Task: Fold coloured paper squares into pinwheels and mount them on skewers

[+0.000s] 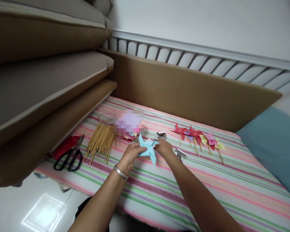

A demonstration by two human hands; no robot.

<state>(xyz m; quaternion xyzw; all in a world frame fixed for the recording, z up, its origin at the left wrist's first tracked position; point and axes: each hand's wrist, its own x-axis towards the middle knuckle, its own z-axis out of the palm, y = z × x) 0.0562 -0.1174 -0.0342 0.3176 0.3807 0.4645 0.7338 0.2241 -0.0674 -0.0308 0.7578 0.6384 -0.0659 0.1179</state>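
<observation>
Both hands hold a light blue paper pinwheel (148,149) above a striped mattress (207,187). My left hand (130,156), with a silver bangle on the wrist, pinches the pinwheel's left side. My right hand (163,147) is closed on its right side. A bundle of thin wooden sticks (101,141) lies just left of the hands. Finished pinwheels on sticks (198,136), red, pink and yellow, lie in a row to the right. Small grey paper pieces (180,154) lie close by the right hand.
Black-handled scissors (70,157) lie on a red cloth (64,146) at the mattress's left edge. Stacked brown cushions (38,87) rise on the left. A brown backrest (188,90) runs along the rear, and a blue pillow (273,145) sits at the right. A blurred patch (129,122) lies behind the sticks.
</observation>
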